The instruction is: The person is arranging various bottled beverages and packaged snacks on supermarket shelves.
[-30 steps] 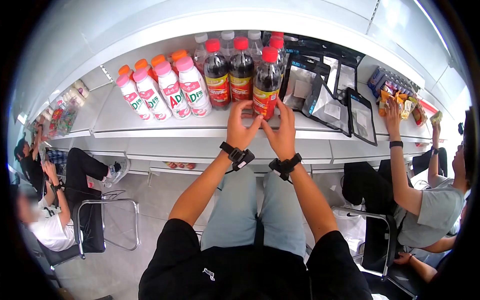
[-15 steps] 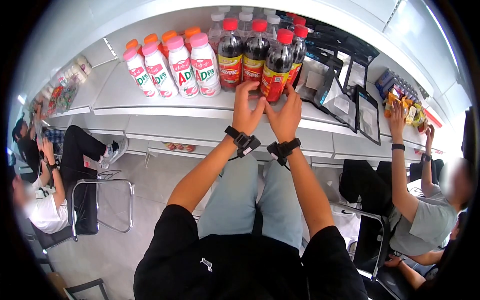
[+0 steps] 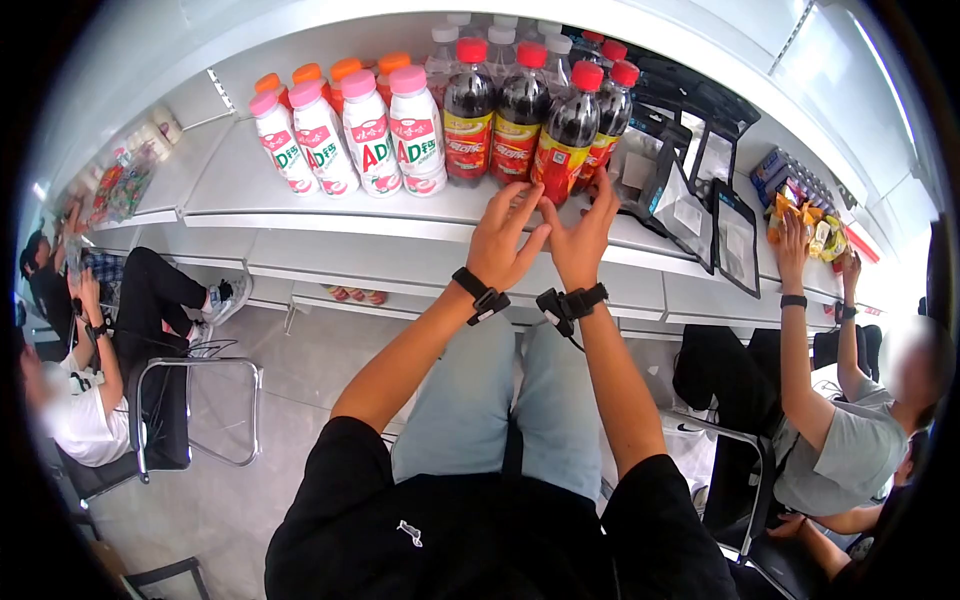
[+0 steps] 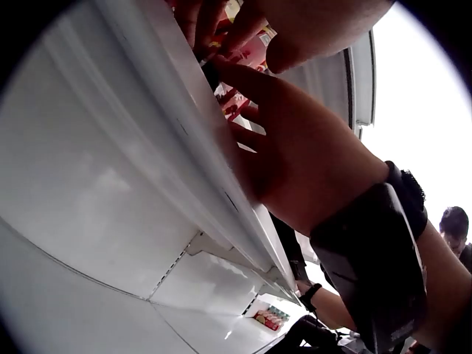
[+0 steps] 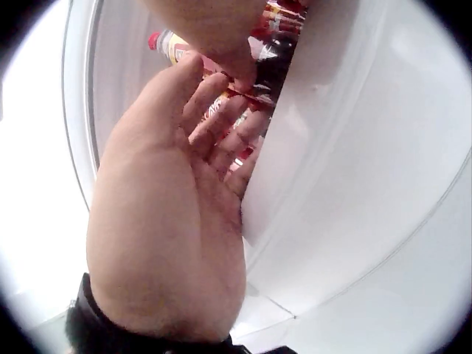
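A red-capped cola bottle (image 3: 563,155) with a red and yellow label stands upright at the shelf's front edge, close against other cola bottles (image 3: 467,130). My left hand (image 3: 505,242) reaches to its base from the front left, fingertips right at the label's lower edge. On the other side, my right hand (image 3: 580,240) has loosely extended fingers beside the base of the front bottle and the one at its right. Both thumbs point inward, near each other. In the right wrist view, the right palm (image 5: 162,206) faces the bottles, partly covered above by the left hand (image 5: 210,29).
White bottles with pink caps (image 3: 372,145) stand in a row at left, orange-capped ones behind. Black-edged pouches (image 3: 735,240) lie to the right, overhanging the shelf edge (image 3: 350,222). An upper shelf (image 3: 400,25) hangs above. People sit on both sides, one handling snack packets (image 3: 820,230).
The head view has shifted, raising the shelf in frame. Another cola bottle shows more fully at the front bottle's right. My left hand has drawn back slightly from the bottle, its fingers less wrapped.
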`<action>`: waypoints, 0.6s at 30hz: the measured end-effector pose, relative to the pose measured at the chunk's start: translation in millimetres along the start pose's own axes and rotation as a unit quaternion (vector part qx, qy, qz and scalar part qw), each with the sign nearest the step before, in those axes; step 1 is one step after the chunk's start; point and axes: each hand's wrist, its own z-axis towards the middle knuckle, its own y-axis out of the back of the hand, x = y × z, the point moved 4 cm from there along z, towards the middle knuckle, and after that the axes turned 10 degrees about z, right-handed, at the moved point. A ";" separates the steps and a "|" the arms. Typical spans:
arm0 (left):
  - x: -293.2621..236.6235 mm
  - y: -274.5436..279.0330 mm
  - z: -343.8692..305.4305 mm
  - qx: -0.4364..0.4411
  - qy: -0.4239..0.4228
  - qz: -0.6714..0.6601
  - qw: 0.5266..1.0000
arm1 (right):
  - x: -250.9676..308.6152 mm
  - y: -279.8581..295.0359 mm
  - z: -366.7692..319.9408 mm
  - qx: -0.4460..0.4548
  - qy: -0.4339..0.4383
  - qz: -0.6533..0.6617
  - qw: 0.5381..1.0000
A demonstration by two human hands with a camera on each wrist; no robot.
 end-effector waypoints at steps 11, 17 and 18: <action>-2.6 -12.3 11.7 0.018 -0.017 0.105 0.994 | -6.4 -8.4 7.0 -0.057 0.012 -0.063 0.996; -2.7 -19.6 17.3 0.044 0.037 0.139 0.989 | -6.3 1.7 20.1 -0.029 -0.114 0.052 0.992; -4.2 -19.1 17.9 0.046 0.040 0.142 0.988 | -8.2 0.3 25.5 -0.045 -0.069 0.008 0.997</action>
